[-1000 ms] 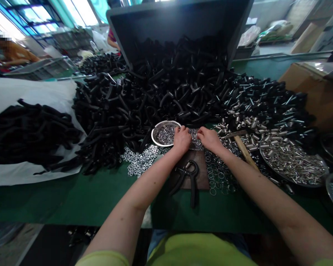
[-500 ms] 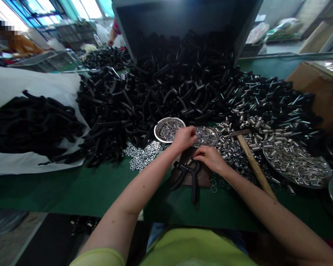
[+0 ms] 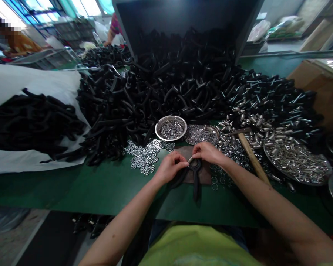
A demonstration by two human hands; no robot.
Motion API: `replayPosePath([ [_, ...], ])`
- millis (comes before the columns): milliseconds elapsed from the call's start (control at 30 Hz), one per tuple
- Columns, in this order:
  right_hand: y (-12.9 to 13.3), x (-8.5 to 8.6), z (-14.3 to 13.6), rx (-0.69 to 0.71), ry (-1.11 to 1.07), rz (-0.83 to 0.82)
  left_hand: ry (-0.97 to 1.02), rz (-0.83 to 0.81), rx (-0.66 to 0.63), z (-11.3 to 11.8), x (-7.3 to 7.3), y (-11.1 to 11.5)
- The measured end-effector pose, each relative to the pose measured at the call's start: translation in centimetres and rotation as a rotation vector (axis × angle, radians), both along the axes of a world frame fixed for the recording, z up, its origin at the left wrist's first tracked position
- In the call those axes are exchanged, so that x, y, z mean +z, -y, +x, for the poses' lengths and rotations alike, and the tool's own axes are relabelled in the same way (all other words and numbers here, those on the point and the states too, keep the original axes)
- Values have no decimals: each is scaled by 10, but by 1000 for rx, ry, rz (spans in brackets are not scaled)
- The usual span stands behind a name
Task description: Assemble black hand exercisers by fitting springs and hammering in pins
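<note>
A black clamp lies on a brown plate near the table's front edge, with a small metal spring between its arms. My left hand is closed in a pinch at the clamp's left side, its fingertips beside the spring; what they hold is too small to name. My right hand pinches at the top of the clamp's right arm, just right of the spring, and anything between its fingertips is hidden.
Behind the hands stand a round metal bowl and a dish of rings. Loose nuts lie left. A hammer, springs and a tray of pins are right. Black parts are heaped behind.
My left hand has come down from the metal bowls to the clamp's left side. My right hand has shifted slightly and stays at the clamp.
</note>
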State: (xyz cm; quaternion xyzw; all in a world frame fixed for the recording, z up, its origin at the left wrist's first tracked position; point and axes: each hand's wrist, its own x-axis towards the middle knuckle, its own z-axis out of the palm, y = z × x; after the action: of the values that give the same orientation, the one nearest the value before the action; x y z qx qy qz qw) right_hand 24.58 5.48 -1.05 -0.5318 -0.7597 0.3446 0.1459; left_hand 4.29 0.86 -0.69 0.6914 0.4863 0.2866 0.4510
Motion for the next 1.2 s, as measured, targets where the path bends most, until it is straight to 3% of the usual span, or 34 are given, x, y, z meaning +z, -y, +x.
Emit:
replayPosePath([
  [100,-2,4,-5,17,40,-12,-103,146,-46,7,-5,4],
  [267,21,16,7,-61,135,164,-156,148,-75,16,-12,5],
  [367,46,21,46,-259,347,424,-122,118,-68,17,-17,6],
  [433,61,20,78,-442,585,515,-100,102,-53,18,-20,7],
  [500,74,17,103,-572,798,500,-86,90,-36,18,-21,7],
  [567,82,13,116,-617,923,464,-80,77,-24,19,-21,6],
  [700,84,5,115,-644,960,440,-106,27,-15,19,-20,1],
  [800,80,8,113,-711,899,439,-119,-11,-32,18,-23,-3],
  [867,79,17,114,-727,750,397,-116,-35,-36,18,-25,-5],
  [1000,94,52,98,-673,127,215,-117,-83,-28,20,-27,-8],
  [1067,106,65,79,-623,-127,211,-118,-95,-39,20,-25,-10],
  [1133,116,65,59,-572,-230,295,-118,-95,-47,21,-24,-11],
  [1200,119,54,47,-422,-184,342,-123,-95,-47,20,-23,-10],
])
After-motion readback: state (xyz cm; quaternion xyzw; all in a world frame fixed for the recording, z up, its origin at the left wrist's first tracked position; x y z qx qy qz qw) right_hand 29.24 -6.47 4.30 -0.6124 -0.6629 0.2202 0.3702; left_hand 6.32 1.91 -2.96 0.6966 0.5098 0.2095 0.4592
